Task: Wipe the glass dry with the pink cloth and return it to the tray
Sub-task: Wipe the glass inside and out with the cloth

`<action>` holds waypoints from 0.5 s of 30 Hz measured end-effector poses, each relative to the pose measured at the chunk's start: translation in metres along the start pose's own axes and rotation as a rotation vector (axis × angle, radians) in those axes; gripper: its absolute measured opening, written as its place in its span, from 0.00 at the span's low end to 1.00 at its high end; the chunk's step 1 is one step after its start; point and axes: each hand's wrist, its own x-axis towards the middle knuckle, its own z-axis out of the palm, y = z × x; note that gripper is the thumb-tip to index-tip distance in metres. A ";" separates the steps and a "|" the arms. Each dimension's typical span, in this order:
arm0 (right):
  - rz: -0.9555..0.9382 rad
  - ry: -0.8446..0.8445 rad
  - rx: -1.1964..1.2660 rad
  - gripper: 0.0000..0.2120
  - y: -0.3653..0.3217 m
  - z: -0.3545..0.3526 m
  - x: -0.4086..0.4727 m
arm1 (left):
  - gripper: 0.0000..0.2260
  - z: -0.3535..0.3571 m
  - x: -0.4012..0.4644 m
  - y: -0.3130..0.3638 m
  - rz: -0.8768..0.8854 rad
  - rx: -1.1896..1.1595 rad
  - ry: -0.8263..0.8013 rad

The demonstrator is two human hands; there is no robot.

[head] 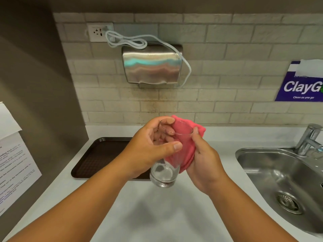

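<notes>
A clear drinking glass [164, 173] is held above the white counter, tilted with its rim away from me and its thick base towards me. My left hand [148, 151] wraps around its upper part, thumb across the front. The pink cloth [187, 151] is pressed against the right side of the glass by my right hand [204, 165]. Part of the cloth shows through the glass near the rim. The dark brown tray [97, 158] lies on the counter to the left, behind my left hand, partly hidden by it.
A steel sink [286, 180] with a tap [309, 140] sits at the right. A metal hand dryer [152, 64] with a white cord hangs on the tiled wall. Printed paper sheets [12, 159] hang on the left wall. A blue sign [302, 82] hangs at the far right.
</notes>
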 end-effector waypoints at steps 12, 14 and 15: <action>0.136 0.049 -0.077 0.28 0.025 -0.012 -0.009 | 0.24 -0.012 0.008 -0.010 -0.047 -0.321 0.210; 0.215 0.050 -0.059 0.29 0.029 -0.014 -0.011 | 0.18 -0.017 0.012 -0.011 -0.072 -0.359 0.267; 0.243 0.051 -0.051 0.29 0.031 -0.016 -0.011 | 0.17 -0.019 0.014 -0.012 -0.083 -0.361 0.284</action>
